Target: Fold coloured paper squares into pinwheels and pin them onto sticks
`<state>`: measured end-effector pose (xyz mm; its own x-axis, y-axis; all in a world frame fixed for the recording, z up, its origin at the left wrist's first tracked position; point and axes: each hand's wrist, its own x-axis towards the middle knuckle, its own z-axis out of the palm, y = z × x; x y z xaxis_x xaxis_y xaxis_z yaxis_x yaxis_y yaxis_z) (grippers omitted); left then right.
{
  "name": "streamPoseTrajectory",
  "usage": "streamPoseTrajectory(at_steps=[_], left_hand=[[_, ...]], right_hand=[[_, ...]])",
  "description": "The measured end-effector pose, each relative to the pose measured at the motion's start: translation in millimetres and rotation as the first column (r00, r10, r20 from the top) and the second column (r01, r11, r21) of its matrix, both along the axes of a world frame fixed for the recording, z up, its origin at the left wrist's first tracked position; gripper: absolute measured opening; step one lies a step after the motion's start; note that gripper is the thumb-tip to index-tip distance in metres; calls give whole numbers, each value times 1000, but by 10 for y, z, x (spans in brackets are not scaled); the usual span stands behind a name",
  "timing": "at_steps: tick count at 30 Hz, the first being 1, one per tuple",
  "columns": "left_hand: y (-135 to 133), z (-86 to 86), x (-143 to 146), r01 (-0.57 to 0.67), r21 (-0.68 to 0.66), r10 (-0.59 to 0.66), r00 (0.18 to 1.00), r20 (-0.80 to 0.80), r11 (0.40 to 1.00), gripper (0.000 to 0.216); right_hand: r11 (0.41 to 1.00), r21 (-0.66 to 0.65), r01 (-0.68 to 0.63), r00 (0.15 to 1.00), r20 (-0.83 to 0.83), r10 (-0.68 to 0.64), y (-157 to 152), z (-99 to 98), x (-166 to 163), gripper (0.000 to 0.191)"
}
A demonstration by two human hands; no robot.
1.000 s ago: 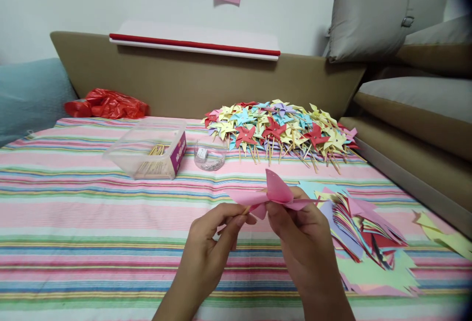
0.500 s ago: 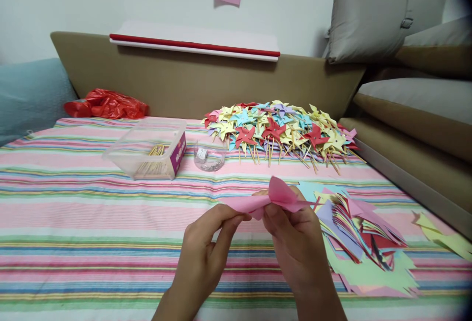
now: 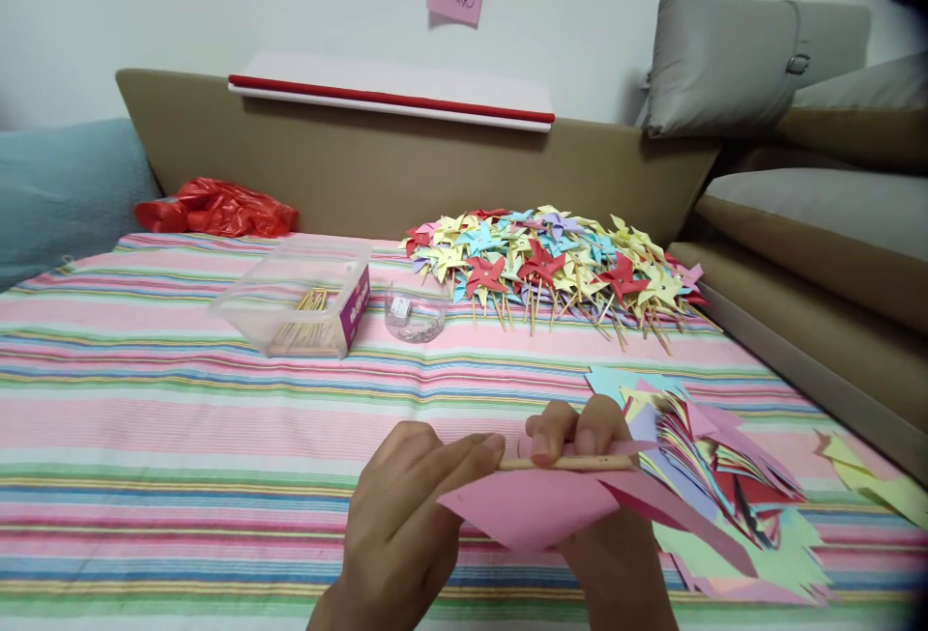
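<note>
A pink paper pinwheel [image 3: 533, 510] is between my hands at the lower middle, its folded blades turned toward me. A thin wooden stick [image 3: 598, 463] lies level across its upper edge. My left hand [image 3: 406, 505] is closed, with its fingertips pinching the left end of the stick. My right hand [image 3: 580, 428] curls its fingers over the stick and the pink paper from behind; the thumb is hidden by the paper. Just right of my right hand lies a loose stack of coloured paper pieces [image 3: 681, 486].
Finished pinwheels [image 3: 543, 264] are heaped at the back right. A clear plastic box [image 3: 290, 322] holds wooden sticks, beside a small clear container [image 3: 416, 317] with small metal bits. A red plastic bag [image 3: 224, 208] lies back left. Stacked cushions [image 3: 819, 225] border the right side.
The pinwheel has been turned over and lowered, so the stick now shows along its upper edge. My right fingers now curl over it from behind. The view has tilted slightly upward.
</note>
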<state>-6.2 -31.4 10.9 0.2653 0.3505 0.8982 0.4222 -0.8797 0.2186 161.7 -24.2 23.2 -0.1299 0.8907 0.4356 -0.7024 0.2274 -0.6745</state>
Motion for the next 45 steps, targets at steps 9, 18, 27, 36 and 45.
streamPoseTrajectory(at_steps=[9,18,27,36,45], left_hand=[[8,-10,30,7,-71,-5,1000,25,997,34],[41,-42,139,-58,-576,116,991,65,815,17],[47,-22,141,34,-721,5,999,52,692,17],[55,-34,116,-10,-693,4,1000,-10,720,18],[34,-72,216,-46,-765,-31,996,-86,643,18]], right_hand=[[995,-62,76,997,-9,-77,22,-48,-29,15],[874,-331,357,934,105,-341,132,-141,-95,33],[803,-416,427,904,184,-386,162,-103,-16,34],[781,-430,453,892,216,-398,143,-104,-22,35],[758,-433,488,873,215,-439,151,-95,-22,31]])
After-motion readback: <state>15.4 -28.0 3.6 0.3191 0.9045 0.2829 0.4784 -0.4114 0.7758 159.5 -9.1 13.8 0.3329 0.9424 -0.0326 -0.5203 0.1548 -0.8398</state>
